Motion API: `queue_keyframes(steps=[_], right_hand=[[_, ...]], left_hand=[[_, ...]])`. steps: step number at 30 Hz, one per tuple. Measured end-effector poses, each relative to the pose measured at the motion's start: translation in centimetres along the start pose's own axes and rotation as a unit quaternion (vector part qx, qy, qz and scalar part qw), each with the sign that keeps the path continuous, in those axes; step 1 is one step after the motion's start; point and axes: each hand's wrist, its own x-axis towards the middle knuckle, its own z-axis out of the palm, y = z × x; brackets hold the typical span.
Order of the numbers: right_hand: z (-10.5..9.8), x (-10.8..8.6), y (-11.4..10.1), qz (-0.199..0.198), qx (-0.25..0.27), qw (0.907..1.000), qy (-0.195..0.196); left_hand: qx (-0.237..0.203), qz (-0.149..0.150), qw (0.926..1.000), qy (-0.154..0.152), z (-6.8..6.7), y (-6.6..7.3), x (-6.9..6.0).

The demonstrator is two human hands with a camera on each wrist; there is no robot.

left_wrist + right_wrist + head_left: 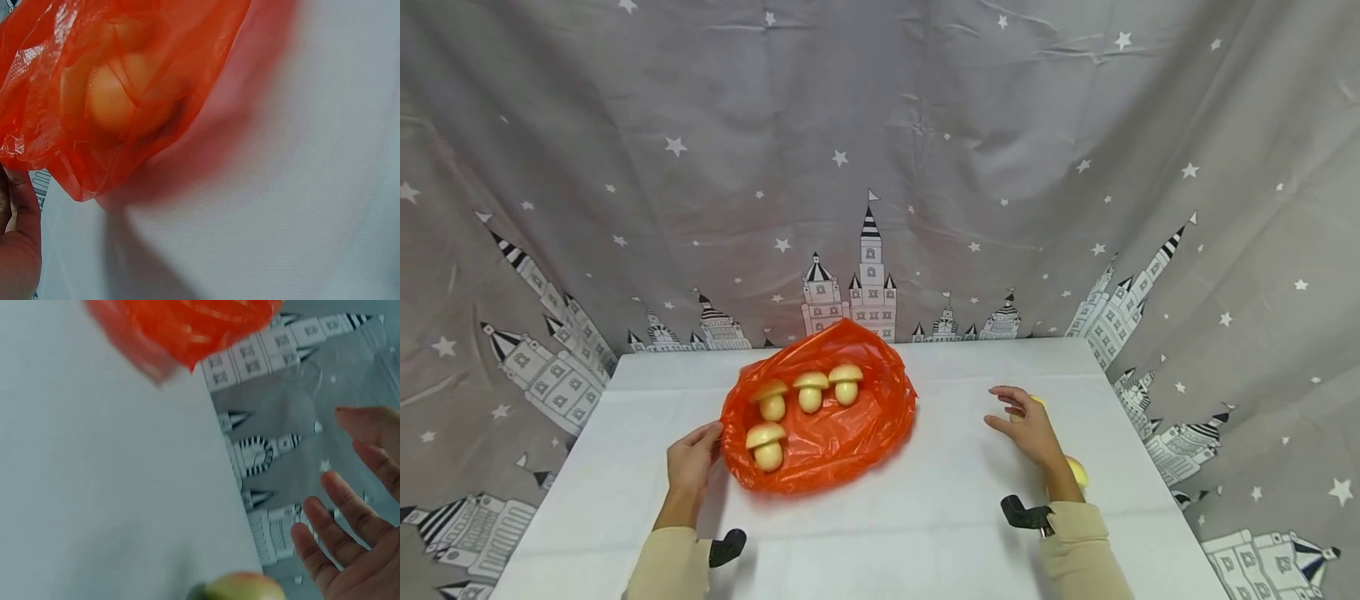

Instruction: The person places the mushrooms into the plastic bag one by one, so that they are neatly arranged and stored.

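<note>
An orange-red plastic bag (850,446) lies spread wide on the white table, with several pale yellow toy mushrooms (810,392) inside it. At its left edge my left hand (690,458) pinches the rim between thumb and fingers. The left wrist view shows the bag's thin side, with a rounded yellow mushroom (115,100) seen through it. My right hand (1028,429) hovers over the right side of the table, its fingers spread and holding nothing. Just behind that hand is a yellow thing (1037,401), mostly hidden. Another rounded yellow thing (1077,472) sits beside the right wrist.
The white table (955,517) reaches back to a grey curtain (925,108) printed with castles and stars. In the right wrist view, a yellow-green rounded thing (244,587) shows at the bottom edge. Black camera mounts (1026,513) stick out from both wrists.
</note>
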Motion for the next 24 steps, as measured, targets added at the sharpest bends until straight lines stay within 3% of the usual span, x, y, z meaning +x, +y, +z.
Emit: queue_keyframes(steps=[7,15,24], right_hand=[[-2.1,-1.1,1.3,0.026,0.004,0.9995,0.014],[-4.9,-2.4,3.6,0.004,-0.042,0.9987,0.029],[-5.8,-4.5,5.6,0.056,-0.067,0.9947,0.054]], left_hand=[[0.016,-0.009,0.9998,-0.005,-0.1,0.1,0.0],[0.002,0.002,1.0000,-0.001,0.0,0.0,0.0],[0.008,-0.004,1.0000,-0.001,-0.1,-0.1,0.1]])
